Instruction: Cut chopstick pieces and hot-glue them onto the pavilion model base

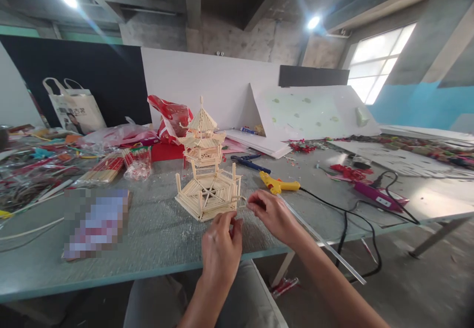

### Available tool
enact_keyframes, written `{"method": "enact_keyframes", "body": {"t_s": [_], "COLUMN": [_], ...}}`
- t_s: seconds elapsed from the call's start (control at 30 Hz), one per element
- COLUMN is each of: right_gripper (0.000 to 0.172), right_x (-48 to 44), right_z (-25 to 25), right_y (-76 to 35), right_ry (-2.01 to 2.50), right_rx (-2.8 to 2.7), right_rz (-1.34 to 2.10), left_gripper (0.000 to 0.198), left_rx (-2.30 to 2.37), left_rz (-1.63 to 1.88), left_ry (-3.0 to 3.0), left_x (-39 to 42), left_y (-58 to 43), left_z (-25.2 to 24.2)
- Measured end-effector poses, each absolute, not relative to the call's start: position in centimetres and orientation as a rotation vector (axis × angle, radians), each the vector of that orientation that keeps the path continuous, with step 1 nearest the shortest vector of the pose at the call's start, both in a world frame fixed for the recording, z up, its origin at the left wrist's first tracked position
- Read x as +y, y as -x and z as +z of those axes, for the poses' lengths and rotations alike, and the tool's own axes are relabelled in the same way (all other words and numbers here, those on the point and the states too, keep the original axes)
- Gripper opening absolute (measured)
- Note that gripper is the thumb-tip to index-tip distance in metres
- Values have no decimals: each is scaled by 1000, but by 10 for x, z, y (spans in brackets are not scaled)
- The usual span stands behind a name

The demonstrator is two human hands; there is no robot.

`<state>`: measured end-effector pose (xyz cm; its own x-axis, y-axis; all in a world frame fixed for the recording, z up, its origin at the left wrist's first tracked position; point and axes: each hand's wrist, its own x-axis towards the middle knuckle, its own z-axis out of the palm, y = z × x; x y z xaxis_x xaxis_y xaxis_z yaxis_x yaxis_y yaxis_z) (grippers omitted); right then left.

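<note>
A hexagonal base built of thin wooden sticks (188,200) lies on the table, with short upright posts round its rim. Behind it stands a tiered stick pagoda (202,143) with a pointed roof. My right hand (274,217) is closed in a pinch at the base's right side, on the end of a small wooden stick piece (242,198) beside a post. At the base's near right edge my left hand (221,241) has its fingers pressed together; what they hold, if anything, is hidden. A yellow hot glue gun (279,185) lies just beyond my right hand.
A clear glue stick (322,241) juts past the table edge. Blue-handled pliers (252,163) lie behind the glue gun. A purple power strip (381,197) with black cables is at right. Bundled sticks (103,167) and a blurred-out flat object (98,224) lie at left.
</note>
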<state>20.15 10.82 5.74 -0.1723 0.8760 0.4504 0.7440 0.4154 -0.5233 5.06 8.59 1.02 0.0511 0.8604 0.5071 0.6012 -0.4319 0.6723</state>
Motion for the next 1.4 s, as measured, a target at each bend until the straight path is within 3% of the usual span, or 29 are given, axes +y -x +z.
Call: {"method": "enact_keyframes", "body": {"t_s": [0.57, 1.4], "right_gripper": [21, 21], "right_x": [135, 140], "right_z": [38, 33], "right_y": [-198, -196], "right_ry": [1379, 1375], "right_rx": [-1808, -1753], "right_rz": [409, 453], "left_gripper": [15, 16], "left_rx": [1540, 1497], "left_rz": [1182, 1174], "left_ry": [-2188, -2200], "left_x": [84, 83], "left_y": [-53, -52], "left_z": [10, 11]}}
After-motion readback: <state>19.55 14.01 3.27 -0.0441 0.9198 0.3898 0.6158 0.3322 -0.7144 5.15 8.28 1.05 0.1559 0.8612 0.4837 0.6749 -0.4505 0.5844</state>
